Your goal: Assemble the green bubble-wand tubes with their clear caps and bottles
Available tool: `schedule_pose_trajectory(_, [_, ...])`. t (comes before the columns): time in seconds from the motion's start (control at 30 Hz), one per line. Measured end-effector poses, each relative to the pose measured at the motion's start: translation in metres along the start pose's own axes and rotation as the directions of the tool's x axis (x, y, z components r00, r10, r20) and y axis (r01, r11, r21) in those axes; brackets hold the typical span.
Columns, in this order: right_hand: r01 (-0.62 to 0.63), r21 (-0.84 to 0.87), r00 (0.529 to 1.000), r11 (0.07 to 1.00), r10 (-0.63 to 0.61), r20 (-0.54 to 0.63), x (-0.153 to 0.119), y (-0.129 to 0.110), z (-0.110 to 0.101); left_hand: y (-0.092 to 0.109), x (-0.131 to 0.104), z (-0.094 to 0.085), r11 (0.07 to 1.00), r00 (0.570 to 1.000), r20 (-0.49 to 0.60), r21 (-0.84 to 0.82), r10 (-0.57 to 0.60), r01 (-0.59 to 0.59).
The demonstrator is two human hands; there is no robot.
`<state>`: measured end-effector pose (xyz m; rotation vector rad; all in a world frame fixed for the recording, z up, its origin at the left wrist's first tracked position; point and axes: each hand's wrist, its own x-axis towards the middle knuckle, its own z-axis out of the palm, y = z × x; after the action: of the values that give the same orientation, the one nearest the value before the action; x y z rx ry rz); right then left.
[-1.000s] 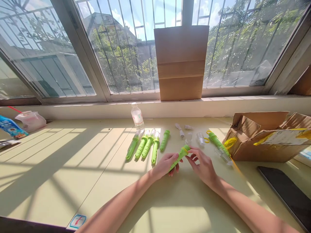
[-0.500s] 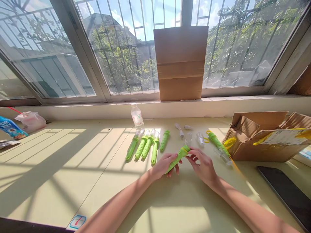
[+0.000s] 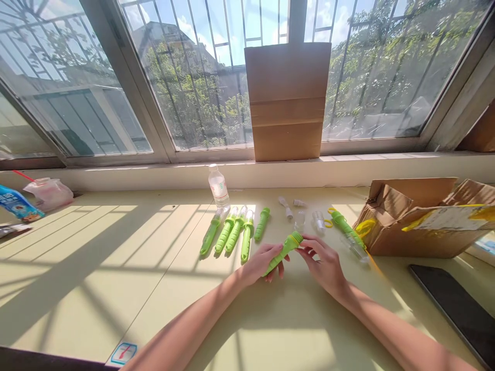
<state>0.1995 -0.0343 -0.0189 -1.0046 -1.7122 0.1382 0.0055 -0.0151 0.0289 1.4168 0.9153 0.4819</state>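
Far left of the water bottle (image 3: 218,189) lies a blue packet (image 3: 19,203) with pale lettering too small to read, then a pinkish container (image 3: 49,195) with a red straw. Nearer the person than the bottle, and to its left, a blue-bordered sticker (image 3: 124,353) at the table's edge carries a red mark. The bottle stands upright; its label has reddish and green print, illegible here. Just in front of it, four green tubes with clear tops (image 3: 235,234) point their tops away from the person.

Right of the bottle and nearer the person, the left hand (image 3: 263,264) is wrapped around the body of a green tube (image 3: 285,252). The tube's long axis slants from lower left to upper right; its ribbed open end and yellow ring project beyond the left fingers, pointing away and rightward, while the other end lies under the palm. The right hand (image 3: 320,262) has its fingertips at the ring; whether they pinch it cannot be told. Farther right of the bottle lie a green tube with a yellow loop (image 3: 343,224), a cardboard box (image 3: 421,239) whose white label is unreadable, and a dark phone (image 3: 456,312).
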Motion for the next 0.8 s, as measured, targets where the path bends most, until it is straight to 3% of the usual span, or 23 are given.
schedule_pose_trajectory(0.43, [-0.017, -0.004, 0.999, 1.0, 0.017, 0.029, 0.001, 0.001, 0.0, -0.01, 0.005, 0.0, 1.0, 1.0, -0.025, 0.028, 0.002, -0.001])
schedule_pose_trajectory(0.8, [-0.09, -0.118, 0.992, 0.989, 0.099, 0.075, 0.001, 0.005, 0.004, -0.003, 0.002, 0.01, 0.998, 0.982, -0.181, 0.013, 0.06, -0.059])
